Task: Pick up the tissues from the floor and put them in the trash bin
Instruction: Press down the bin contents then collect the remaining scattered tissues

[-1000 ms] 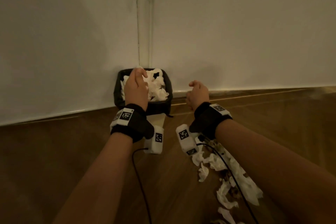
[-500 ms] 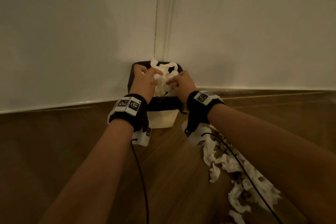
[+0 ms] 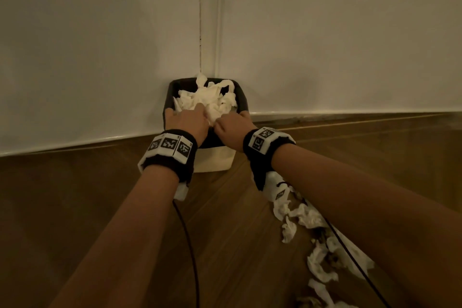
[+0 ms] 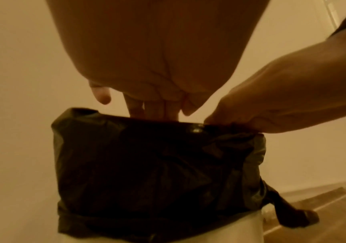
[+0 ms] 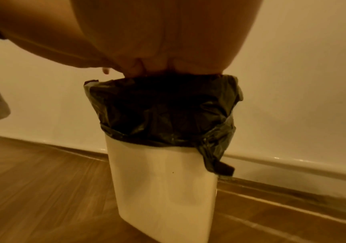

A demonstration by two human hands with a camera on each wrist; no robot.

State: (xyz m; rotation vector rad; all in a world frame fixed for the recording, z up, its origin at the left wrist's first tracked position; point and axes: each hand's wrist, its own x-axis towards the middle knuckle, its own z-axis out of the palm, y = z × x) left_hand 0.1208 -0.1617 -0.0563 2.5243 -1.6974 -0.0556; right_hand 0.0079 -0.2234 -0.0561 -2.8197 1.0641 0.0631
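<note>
A white trash bin [image 3: 214,162] with a black liner [image 4: 157,164] stands in the wall corner, heaped with crumpled white tissues [image 3: 212,99]. My left hand [image 3: 186,121] reaches over the near rim, its straight fingers [image 4: 153,111] pointing down into the bin onto the heap. Beside it, my right hand [image 3: 231,127] presses on the same heap at the rim's right side; in the right wrist view its fingertips are hidden behind the liner [image 5: 163,106]. More tissues [image 3: 312,217] lie on the wooden floor under my right forearm.
White walls meet behind the bin, with a pale skirting [image 3: 350,110] along their foot. The trail of loose tissues [image 3: 322,267] runs toward the lower right of the head view. Black cables [image 3: 190,245] hang from both wrist cameras.
My right hand has moved from beside the bin onto the tissue heap. Both hands have then sunk lower into the bin, and the heap sits more packed.
</note>
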